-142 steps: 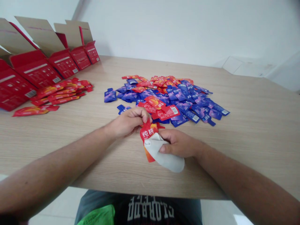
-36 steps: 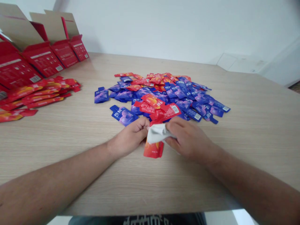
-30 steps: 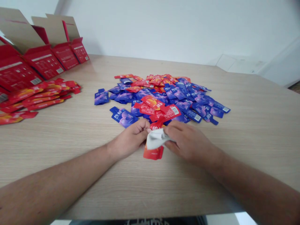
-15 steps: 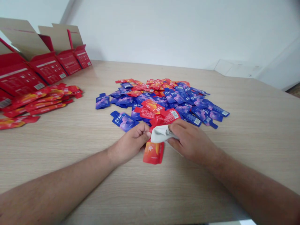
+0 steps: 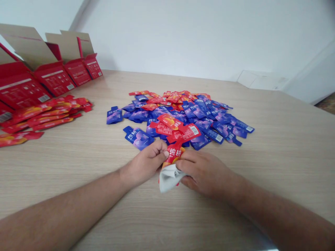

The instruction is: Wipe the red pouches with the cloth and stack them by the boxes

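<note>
My left hand is closed on the left edge of a red and orange sachet, with thumb and fingers pinching it. A folded white cloth is gripped in my right hand and lies over the lower part of that sachet, covering most of its bottom end. The sachet's upper part, with white lettering, shows between my hands. Just beyond is a heap of blue sachets and red sachets, lying over one another.
Several red cartons with raised flaps stand in a row at the left. Before them lies a pile of red sachets. One blue sachet lies apart on the wooden table. A white wall rises behind.
My right hand has moved the cloth down the sachet, from its upper part to its bottom end. The lettering is now uncovered. My left hand keeps its hold.
</note>
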